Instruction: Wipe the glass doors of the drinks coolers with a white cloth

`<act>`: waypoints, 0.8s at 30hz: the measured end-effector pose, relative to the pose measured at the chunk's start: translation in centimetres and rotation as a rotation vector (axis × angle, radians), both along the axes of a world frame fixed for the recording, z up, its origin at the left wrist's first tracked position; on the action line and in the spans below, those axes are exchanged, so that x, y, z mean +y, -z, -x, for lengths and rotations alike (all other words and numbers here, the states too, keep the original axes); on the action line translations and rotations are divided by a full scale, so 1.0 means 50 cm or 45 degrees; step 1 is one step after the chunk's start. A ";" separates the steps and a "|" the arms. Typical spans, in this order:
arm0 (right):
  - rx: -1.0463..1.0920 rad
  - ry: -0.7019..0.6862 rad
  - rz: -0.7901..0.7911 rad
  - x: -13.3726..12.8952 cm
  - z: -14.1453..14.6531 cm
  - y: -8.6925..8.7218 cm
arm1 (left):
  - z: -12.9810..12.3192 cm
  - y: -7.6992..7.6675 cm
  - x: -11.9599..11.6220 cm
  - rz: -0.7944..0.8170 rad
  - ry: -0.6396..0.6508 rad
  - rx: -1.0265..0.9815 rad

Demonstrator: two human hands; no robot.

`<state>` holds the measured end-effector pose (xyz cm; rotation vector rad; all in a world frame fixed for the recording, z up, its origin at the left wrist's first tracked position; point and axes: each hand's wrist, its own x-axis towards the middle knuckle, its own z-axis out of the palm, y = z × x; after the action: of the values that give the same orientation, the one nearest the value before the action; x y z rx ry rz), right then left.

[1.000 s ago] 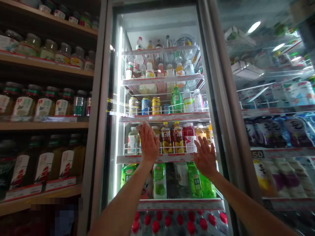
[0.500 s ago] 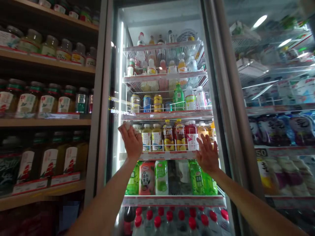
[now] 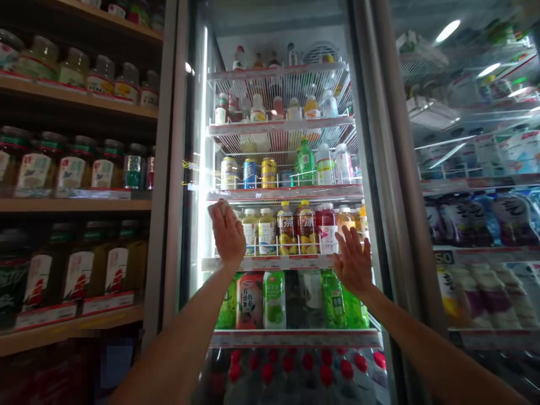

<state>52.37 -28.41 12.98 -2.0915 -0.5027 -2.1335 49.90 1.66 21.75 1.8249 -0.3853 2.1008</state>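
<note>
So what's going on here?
At a glass door, a person's left hand is raised with what looks like a pale cloth at its fingertips, by the left end of a shelf. Their right hand is spread open near the shelf's right end. Bottles stand behind the glass; whether either palm touches it is hard to tell.

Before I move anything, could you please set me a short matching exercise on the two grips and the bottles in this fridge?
1. Left grip
2. Right grip
3. Yellow-capped bottles
4. Red-capped bottles

A. Side by side on the shelf directly below the cans
B. Spread open, nearer the right metal frame
C. In the lowest row in view
D. Nearer the bright light strip

Right pairs: 1-D, 2-B, 3-A, 4-C
</note>
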 end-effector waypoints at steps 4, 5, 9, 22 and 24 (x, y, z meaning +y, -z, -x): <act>-0.008 -0.017 0.004 -0.002 0.000 0.001 | -0.010 0.022 -0.119 -0.502 -0.083 0.051; -0.009 -0.017 0.006 -0.003 0.000 0.002 | -0.012 0.025 -0.139 -0.644 -0.102 0.074; -0.010 -0.002 0.012 -0.004 -0.001 0.002 | -0.009 0.016 -0.096 -0.504 -0.160 0.040; -0.017 0.059 0.031 -0.005 -0.004 0.001 | -0.011 0.065 -0.102 -0.632 -0.229 -0.040; -0.010 0.066 0.026 -0.004 -0.003 0.001 | -0.012 0.053 -0.056 -0.351 -0.236 -0.089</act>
<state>52.54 -28.61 12.91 -2.1308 -0.4777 -2.1743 50.49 -1.12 19.12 2.0107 -0.5681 2.3391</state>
